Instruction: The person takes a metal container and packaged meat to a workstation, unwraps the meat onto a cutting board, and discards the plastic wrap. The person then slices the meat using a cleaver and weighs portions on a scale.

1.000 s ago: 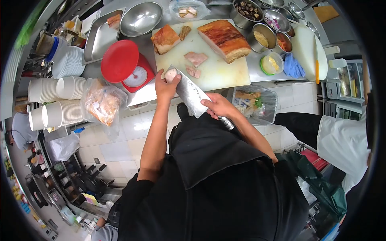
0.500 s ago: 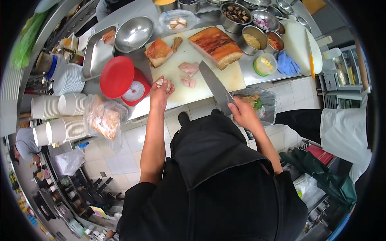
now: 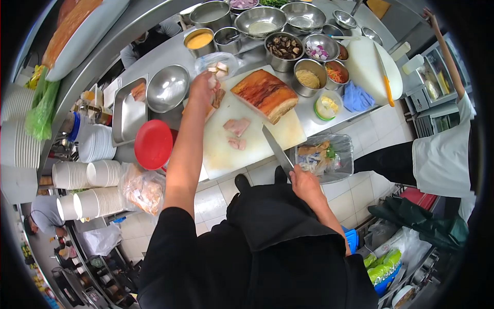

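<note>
My left hand [image 3: 202, 87] reaches to the back left of the white cutting board [image 3: 216, 157], its curled fingers beside a clear plastic bag [image 3: 231, 62] holding pale meat pieces [image 3: 220, 69]. What those fingers hold is hidden. Under my forearm, a browned chunk of pork is partly covered. My right hand [image 3: 307, 184] grips a large knife [image 3: 277, 147], its blade pointing forward over the board's front right edge. On the board lie a big slab of roasted pork [image 3: 263, 94] with browned skin and two thin pink meat slices [image 3: 236, 126].
A red scale [image 3: 153, 144], steel bowl [image 3: 168, 88] and metal tray [image 3: 129, 116] stand left. Bowls of mushrooms [image 3: 284, 49] and onions line the back right. An orange-handled knife [image 3: 387, 85] lies on another board. A waste bin [image 3: 329, 159] stands below; a person [image 3: 442, 149] is at right.
My left hand has moved forward from the board's front left with meat pieces in its fingers, up to the plastic bag. The knife in my right hand has shifted back toward my body.
</note>
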Action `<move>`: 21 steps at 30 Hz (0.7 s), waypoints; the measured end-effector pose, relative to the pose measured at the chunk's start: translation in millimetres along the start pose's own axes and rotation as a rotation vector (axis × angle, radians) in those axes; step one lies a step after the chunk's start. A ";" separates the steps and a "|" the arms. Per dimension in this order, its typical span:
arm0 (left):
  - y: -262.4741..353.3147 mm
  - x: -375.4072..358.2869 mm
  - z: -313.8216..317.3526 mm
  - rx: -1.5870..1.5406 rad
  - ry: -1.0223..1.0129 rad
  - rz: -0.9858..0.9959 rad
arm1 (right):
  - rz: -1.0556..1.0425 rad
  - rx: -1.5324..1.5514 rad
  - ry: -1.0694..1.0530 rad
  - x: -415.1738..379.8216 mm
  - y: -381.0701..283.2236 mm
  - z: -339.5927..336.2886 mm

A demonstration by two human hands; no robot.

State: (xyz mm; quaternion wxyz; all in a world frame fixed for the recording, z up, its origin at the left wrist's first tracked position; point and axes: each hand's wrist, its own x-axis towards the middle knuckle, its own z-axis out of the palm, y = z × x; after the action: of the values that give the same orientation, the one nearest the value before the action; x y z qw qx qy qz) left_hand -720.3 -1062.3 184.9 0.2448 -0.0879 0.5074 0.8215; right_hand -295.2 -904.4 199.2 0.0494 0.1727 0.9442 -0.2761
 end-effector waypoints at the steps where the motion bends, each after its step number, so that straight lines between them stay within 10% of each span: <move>1: 6.0 23.7 0.8 0.027 0.042 -0.047 | 0.000 0.013 0.004 0.1 3.3 4.3; 6: 44.5 30.1 36.8 0.415 0.157 -0.213 | 0.065 0.042 -0.034 -3.9 -1.5 3.8; 9: 41.0 12.6 35.9 1.059 0.268 0.122 | 0.055 0.059 -0.016 0.9 2.4 5.9; 16: -71.8 -110.8 -32.6 1.447 -0.138 0.267 | 0.091 0.077 -0.070 5.9 5.5 -5.9; 21: -96.5 -188.5 -33.3 1.459 0.116 0.069 | -0.015 0.268 -0.034 12.0 26.2 -0.2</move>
State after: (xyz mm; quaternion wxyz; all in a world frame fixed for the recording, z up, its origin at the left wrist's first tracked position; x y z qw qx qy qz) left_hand -513.4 -1115.2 167.0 0.1878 0.0704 0.9400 0.2759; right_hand -297.2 -880.0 184.0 0.0396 0.1659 0.8992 -0.4030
